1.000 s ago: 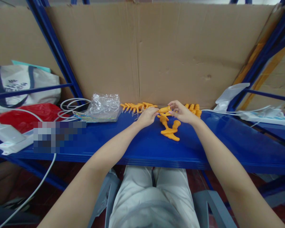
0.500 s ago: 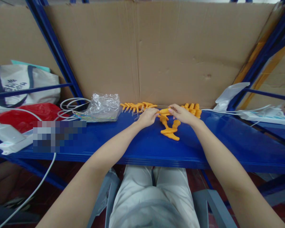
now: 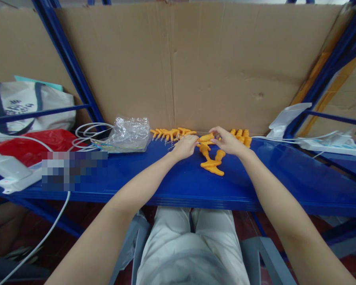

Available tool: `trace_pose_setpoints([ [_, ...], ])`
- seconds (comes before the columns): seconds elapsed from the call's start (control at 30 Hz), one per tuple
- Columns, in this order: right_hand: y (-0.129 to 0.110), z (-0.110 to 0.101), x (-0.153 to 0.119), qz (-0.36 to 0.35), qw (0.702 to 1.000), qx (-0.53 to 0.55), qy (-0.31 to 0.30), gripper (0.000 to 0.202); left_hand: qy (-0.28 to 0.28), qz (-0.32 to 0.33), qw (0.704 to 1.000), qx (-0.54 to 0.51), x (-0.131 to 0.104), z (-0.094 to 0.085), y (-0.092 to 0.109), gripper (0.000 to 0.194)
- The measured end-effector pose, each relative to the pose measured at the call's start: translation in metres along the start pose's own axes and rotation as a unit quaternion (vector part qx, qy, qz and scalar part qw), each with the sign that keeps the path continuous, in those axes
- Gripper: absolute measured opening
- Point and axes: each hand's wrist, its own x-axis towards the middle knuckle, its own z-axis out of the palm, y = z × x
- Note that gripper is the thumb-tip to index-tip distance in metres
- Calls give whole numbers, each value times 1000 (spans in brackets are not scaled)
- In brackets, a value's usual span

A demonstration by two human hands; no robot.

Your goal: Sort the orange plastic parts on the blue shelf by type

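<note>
At the middle of the blue shelf, my left hand (image 3: 186, 146) is closed on the left end of a yellow-orange piece (image 3: 206, 137), which looks like a corkscrew with its ribbed sleeve on. My right hand (image 3: 227, 141) is at the other end, thumb and index finger apart around it. Just below lie a few sheathed T-handled corkscrews (image 3: 211, 164). Beyond my left hand is a row of yellow T-handled corkscrews (image 3: 166, 133) with bare metal spirals. Several yellow ribbed sleeves (image 3: 243, 136) stand behind my right hand, which partly hides them.
A clear plastic bag (image 3: 130, 134) and coiled white cable (image 3: 86, 132) lie to the left, near a red bag (image 3: 38, 144) and white adapter (image 3: 10, 168). Cardboard (image 3: 213, 71) closes off the back. A white power strip (image 3: 335, 146) is at right; blue posts (image 3: 68, 63) frame the shelf.
The fingers of my right hand have spread and lifted off the end of the yellow piece. My left hand has stayed in place, still holding it.
</note>
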Motion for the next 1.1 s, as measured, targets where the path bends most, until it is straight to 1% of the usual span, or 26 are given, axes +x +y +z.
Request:
trace_pose_setpoints([
  [0.13,-1,-2,0,-25,1000,-16,4,29,-5,-1,1000,-9,0,0,0,21],
  [0.3,-6,-3,0,-68,996,-58,8,29,19,-17,999,-20,0,-5,3,22],
  [0.43,-12,-4,-1,-89,992,-90,11,31,20,-23,999,-15,0,-9,7,23],
  [0.57,-11,-4,-3,-80,991,-103,-3,31,18,-14,1000,4,-2,-9,9,23],
  [0.7,-2,1,-2,-63,994,-91,-25,31,19,6,999,27,-3,-7,10,24],
  [0.8,4,3,0,-65,994,-80,-37,27,21,13,999,30,-3,-6,11,24],
  [0.9,5,3,0,-66,993,-82,-44,25,19,18,999,28,-3,-6,12,24],
  [1.1,-3,0,0,-80,992,-95,-26,30,25,-17,1000,-6,-1,-7,13,24],
])
